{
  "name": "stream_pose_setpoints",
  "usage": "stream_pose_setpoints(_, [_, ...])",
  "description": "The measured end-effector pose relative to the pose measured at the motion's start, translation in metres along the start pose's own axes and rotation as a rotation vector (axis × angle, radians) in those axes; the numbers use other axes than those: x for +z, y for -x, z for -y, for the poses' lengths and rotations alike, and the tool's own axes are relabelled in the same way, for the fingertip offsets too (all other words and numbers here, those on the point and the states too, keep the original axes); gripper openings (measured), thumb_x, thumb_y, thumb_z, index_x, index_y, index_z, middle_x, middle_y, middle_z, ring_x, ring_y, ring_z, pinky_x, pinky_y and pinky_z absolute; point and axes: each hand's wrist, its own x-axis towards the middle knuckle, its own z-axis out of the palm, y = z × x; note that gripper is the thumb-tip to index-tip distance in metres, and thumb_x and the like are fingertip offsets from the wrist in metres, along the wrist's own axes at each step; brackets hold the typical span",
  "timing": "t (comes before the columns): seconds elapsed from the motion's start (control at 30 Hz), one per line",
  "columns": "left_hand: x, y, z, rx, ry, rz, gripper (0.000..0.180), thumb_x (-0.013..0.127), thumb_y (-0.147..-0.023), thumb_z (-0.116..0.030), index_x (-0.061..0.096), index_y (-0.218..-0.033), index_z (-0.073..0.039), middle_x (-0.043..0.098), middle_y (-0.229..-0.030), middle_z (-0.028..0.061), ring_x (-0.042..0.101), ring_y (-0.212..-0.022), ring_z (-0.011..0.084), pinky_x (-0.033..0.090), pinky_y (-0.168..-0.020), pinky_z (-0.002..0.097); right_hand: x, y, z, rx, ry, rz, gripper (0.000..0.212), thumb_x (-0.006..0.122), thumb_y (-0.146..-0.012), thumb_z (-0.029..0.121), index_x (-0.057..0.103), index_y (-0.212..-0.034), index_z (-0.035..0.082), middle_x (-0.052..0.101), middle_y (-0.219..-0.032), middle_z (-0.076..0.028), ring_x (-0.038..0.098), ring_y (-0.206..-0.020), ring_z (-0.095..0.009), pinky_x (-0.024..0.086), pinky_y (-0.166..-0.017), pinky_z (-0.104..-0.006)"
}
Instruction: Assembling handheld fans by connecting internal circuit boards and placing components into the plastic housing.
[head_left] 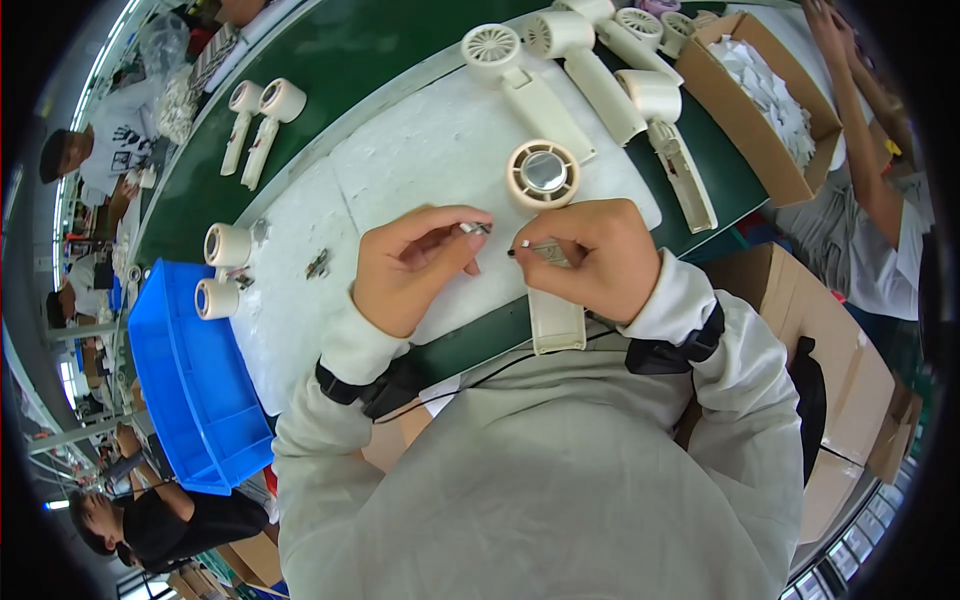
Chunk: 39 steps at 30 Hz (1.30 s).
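My left hand (410, 265) is closed, thumb and forefinger pinching a small white-and-metal part (476, 229). Opposite it, a short gap away, my right hand (605, 262) pinches a tiny white-and-black piece (525, 244), too small to name. Under that right hand lies a cream handheld fan, its round head (543, 174) beyond the fingers and its handle (557, 322) reaching over the near table edge. The hand hides the middle of the fan. Left of my left hand, a few small metal parts (317, 264) rest on the white foam sheet (385, 165).
Several cream fans and a fan with an opened handle (683, 175) lie at the back right, beside a cardboard box (765, 105) of white pieces. A blue bin (200, 385) and two fan heads (226, 245) are at left. Other people are at both sides.
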Motion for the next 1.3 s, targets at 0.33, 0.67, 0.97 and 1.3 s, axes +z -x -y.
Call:
stream_pose_setpoints(0.33, [0.002,0.004,0.006,-0.202,0.431,0.061,0.028,0.067,-0.094,0.004,0.067,-0.121,0.006,0.070,-0.111,0.0122,0.068,-0.099,0.0174,0.055,-0.091,0.0285,-0.003,0.001,0.002,0.070,0.022,-0.009,0.016,0.075,-0.074,0.011,0.076,-0.090,0.007,0.050,-0.054,-0.004,0.042,-0.044,-0.011,0.033,-0.045,-0.0284])
stream_pose_setpoints(0.67, [0.005,0.007,0.004,-0.192,0.263,0.127,0.029,0.067,-0.095,0.002,0.067,-0.123,0.006,0.070,-0.115,0.0147,0.068,-0.103,0.0179,0.055,-0.095,0.0293,0.002,0.002,-0.001,-0.002,0.068,-0.064,0.013,0.076,-0.074,0.008,0.074,-0.086,0.005,0.053,-0.058,-0.005,0.042,-0.045,-0.012,0.033,-0.045,-0.0287])
stream_pose_setpoints(0.97, [0.001,0.007,0.006,-0.148,0.226,0.162,0.028,0.064,-0.096,0.003,0.067,-0.124,0.005,0.070,-0.116,0.0166,0.069,-0.103,0.0193,0.056,-0.092,0.0290,0.003,0.002,-0.001,-0.061,0.076,-0.077,0.015,0.078,-0.073,0.008,0.074,-0.088,0.004,0.054,-0.058,-0.004,0.043,-0.045,-0.012,0.033,-0.045,-0.0284])
stream_pose_setpoints(1.3, [-0.005,0.006,0.013,-0.198,0.350,0.207,0.026,0.065,-0.097,0.000,0.068,-0.123,0.004,0.070,-0.115,0.0162,0.070,-0.098,0.0192,0.057,-0.088,0.0296,-0.009,-0.003,0.001,0.054,-0.081,0.082,0.012,0.078,-0.084,0.006,0.075,-0.096,0.005,0.043,-0.054,0.001,0.036,-0.047,-0.008,0.028,-0.046,-0.0273])
